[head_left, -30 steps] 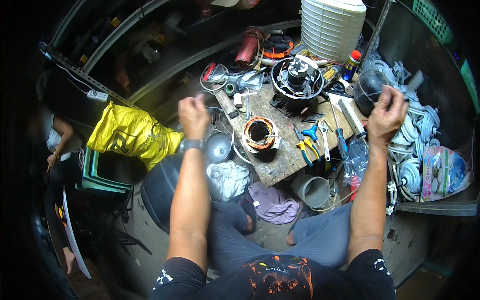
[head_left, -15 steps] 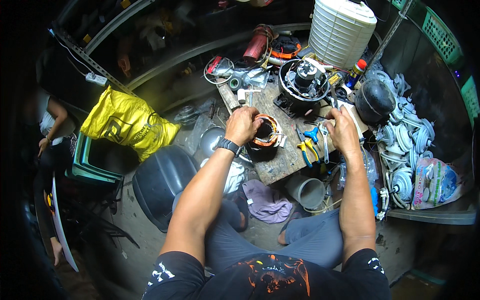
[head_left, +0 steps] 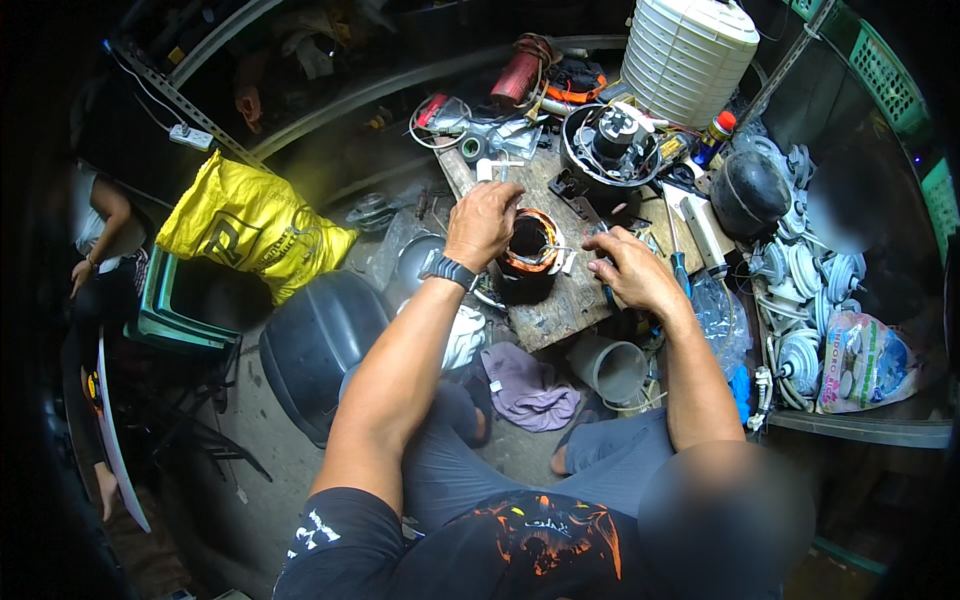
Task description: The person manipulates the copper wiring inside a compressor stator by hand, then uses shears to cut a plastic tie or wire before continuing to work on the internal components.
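Note:
A motor stator point(head_left: 549, 262) with a ring of copper windings stands on the wooden bench top, its dark centre facing up. My left hand point(head_left: 482, 225) is at the stator's left rim, fingers curled; what they grip is hidden. Just right of the stator is my right hand point(head_left: 632, 270), palm down, with thumb and fingers bent toward the windings. Something thin and grey shows by its fingertips, too small to name. Small pale pieces point(head_left: 568, 262) stick out at the stator's right edge. Behind my hands stands a round black housing point(head_left: 590, 178) with a motor inside.
A wooden bench point(head_left: 560, 325) carries tools, wires and a spray can point(head_left: 715, 138). At the back stands a white ribbed container point(head_left: 690, 65). Pale blue-grey parts point(head_left: 800, 270) pile up right. A yellow sack point(head_left: 255, 230) and black bin point(head_left: 325, 345) stand left; another person sits far left.
My right hand has moved left from the tools toward the stator, now covering the pliers. My left hand has shifted slightly up along the rim. The view has shifted a little.

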### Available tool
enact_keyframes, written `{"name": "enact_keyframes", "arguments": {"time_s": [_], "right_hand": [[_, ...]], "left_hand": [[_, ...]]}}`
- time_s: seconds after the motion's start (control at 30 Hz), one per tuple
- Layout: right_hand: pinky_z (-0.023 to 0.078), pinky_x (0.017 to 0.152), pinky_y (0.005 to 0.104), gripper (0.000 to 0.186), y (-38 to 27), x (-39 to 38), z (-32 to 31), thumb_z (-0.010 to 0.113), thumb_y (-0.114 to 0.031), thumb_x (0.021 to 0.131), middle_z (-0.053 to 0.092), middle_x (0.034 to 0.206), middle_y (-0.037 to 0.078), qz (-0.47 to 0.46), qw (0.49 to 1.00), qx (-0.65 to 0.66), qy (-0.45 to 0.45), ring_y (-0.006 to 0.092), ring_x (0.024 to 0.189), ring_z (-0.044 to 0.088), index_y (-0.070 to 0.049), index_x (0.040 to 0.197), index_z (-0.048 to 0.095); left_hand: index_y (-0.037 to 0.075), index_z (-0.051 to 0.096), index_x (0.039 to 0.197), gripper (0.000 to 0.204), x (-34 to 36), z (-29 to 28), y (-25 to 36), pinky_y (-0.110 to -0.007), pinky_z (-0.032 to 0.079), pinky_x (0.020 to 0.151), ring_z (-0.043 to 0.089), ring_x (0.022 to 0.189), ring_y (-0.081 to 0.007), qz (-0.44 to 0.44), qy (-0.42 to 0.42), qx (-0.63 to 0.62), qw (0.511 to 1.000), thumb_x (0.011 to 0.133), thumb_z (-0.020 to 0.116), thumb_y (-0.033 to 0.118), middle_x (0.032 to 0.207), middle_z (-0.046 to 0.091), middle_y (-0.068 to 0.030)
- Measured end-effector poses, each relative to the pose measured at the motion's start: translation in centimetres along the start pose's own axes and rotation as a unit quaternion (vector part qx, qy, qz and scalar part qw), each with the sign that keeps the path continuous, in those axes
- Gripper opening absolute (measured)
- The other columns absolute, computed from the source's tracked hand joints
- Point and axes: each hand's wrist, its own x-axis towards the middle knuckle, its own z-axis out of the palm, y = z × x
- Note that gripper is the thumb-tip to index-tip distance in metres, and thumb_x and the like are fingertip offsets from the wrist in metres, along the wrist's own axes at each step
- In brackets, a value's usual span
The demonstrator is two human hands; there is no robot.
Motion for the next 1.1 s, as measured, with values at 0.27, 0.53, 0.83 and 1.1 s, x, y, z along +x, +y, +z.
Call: {"name": "enact_keyframes", "arguments": {"time_s": [0.27,0.53,0.83,1.1], "right_hand": [[0.053,0.095,0.0451,0.045,-0.6,0.5,1.3,0.078,-0.024,0.09,0.065,0.118,0.021,-0.017,0.998,0.059,-0.023,0.0375,0.111,0.066,-0.004,0.127,0.062],[0.052,0.097,0.0451,0.042,-0.2,0.9,2.7,0.077,-0.026,0.091,0.065,0.117,0.022,0.007,0.996,0.081,-0.023,0.0389,0.113,0.064,-0.003,0.122,0.063],[0.05,0.098,0.0451,0.042,0.6,1.1,4.7,0.075,-0.027,0.092,0.063,0.117,0.022,0.018,0.996,0.081,0.03,0.0378,0.116,0.062,-0.003,0.124,0.06],[0.053,0.089,0.0443,0.045,-0.9,1.2,6.9,0.076,-0.024,0.091,0.06,0.109,0.019,-0.006,0.98,0.146,0.136,0.0358,0.104,0.064,-0.01,0.131,0.059]], "left_hand": [[0.007,0.075,0.111,0.028,-2.7,-1.1,3.1,-0.048,0.051,0.092,0.067,0.102,-0.0364,0.036,-0.24,-0.047,0.969,0.09,0.072,0.025,0.101,0.074,-0.0158],[0.0,0.074,0.102,0.015,-1.9,-2.1,1.9,-0.032,0.056,0.077,0.071,0.083,-0.0142,-0.138,-0.232,-0.205,0.941,0.094,0.073,0.013,0.091,0.076,-0.009],[0.002,0.067,0.112,0.015,-2.2,-1.1,-0.9,-0.026,0.054,0.078,0.065,0.084,-0.0077,-0.255,-0.253,-0.393,0.847,0.101,0.066,0.011,0.096,0.07,-0.0008],[0.003,0.062,0.116,0.017,-2.5,0.6,-1.6,-0.028,0.056,0.078,0.071,0.088,-0.0127,-0.315,-0.219,-0.466,0.797,0.106,0.061,0.016,0.097,0.072,-0.0025]]}}
